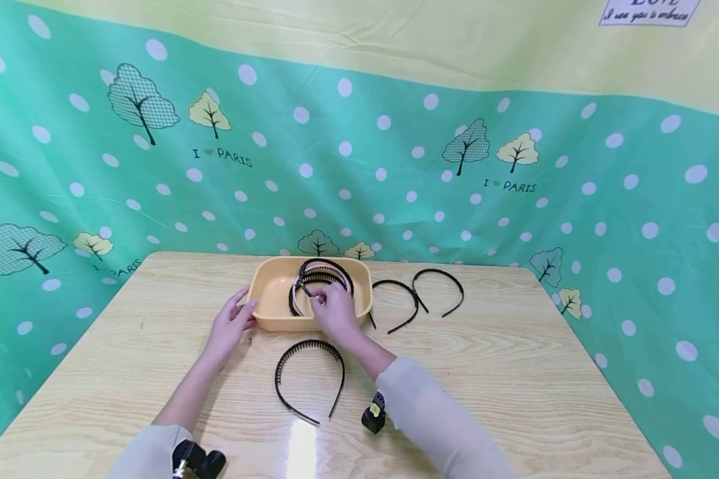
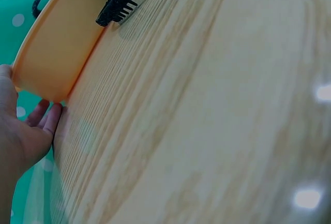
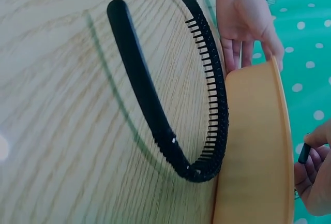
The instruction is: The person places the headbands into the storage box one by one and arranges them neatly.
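A pale orange plastic basin (image 1: 293, 324) stands toward the back of the table. My left hand (image 1: 229, 332) holds its left end, thumb at the rim and fingers low on the outer wall, as the left wrist view also shows. Over the basin, my right hand (image 1: 338, 316) pinches one end of a black headband (image 1: 302, 274); that dark tip (image 3: 305, 154) shows between the fingers in the right wrist view. Beneath it inside lie more headbands, black and pink, partly hidden by the hand. In front of the basin rests a toothed black headband (image 1: 310, 344).
To the right of the basin lie two black headbands, one (image 1: 417, 303) close beside it and another (image 1: 440, 271) farther right, overlapping at their edges. A green dotted curtain (image 1: 383, 193) hangs behind the wooden table (image 1: 503, 372).
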Action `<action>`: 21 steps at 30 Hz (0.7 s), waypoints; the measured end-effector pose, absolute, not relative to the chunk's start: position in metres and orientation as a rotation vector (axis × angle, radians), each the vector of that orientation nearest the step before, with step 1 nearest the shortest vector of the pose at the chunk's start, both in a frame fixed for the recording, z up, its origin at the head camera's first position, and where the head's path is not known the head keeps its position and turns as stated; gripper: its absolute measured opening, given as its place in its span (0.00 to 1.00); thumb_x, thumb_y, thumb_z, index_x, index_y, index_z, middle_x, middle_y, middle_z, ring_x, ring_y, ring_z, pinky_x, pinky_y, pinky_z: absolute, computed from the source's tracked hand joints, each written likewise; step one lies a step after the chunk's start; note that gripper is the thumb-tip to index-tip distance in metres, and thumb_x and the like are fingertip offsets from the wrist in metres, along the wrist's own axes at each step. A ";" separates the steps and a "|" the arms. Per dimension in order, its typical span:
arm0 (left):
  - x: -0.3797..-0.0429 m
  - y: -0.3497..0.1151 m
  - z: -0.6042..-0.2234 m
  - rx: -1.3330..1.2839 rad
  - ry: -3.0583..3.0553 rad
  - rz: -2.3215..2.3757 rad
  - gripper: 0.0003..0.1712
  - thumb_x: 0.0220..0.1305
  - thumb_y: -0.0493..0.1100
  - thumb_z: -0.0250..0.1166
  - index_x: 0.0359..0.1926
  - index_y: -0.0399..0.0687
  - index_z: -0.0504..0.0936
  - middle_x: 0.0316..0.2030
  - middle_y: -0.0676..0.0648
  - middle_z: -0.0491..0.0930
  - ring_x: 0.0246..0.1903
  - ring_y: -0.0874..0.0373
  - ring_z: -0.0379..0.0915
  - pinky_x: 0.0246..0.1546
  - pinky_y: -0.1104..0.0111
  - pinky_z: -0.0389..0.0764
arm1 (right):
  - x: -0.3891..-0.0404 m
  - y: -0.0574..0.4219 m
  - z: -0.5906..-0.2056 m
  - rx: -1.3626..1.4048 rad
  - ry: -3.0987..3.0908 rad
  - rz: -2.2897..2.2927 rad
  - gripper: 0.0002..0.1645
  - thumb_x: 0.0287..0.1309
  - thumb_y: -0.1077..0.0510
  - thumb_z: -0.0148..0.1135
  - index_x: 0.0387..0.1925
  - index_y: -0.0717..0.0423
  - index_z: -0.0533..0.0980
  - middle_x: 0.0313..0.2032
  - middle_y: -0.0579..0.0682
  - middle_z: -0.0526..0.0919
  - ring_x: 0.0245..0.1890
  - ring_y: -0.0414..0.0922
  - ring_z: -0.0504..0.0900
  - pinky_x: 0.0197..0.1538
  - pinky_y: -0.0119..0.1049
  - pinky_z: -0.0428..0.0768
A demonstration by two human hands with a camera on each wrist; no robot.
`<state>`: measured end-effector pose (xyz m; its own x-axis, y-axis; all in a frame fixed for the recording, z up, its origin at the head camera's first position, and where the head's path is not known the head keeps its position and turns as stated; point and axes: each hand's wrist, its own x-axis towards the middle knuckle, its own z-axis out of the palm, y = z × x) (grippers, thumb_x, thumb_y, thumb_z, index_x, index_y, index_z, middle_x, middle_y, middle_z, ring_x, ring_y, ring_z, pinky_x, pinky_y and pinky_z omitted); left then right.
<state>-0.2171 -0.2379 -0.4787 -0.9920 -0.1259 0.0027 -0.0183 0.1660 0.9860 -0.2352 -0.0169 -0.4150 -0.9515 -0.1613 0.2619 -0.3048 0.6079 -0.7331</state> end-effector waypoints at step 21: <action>-0.216 -0.238 -0.479 0.123 -2.346 -1.953 0.37 0.68 0.59 0.50 0.72 0.52 0.52 0.58 0.28 0.69 0.36 0.75 0.75 0.45 0.77 0.80 | -0.241 -0.034 -0.423 0.366 -2.642 1.259 0.09 0.52 0.62 0.63 0.36 0.55 0.84 0.27 0.45 0.79 0.30 0.37 0.73 0.34 0.24 0.73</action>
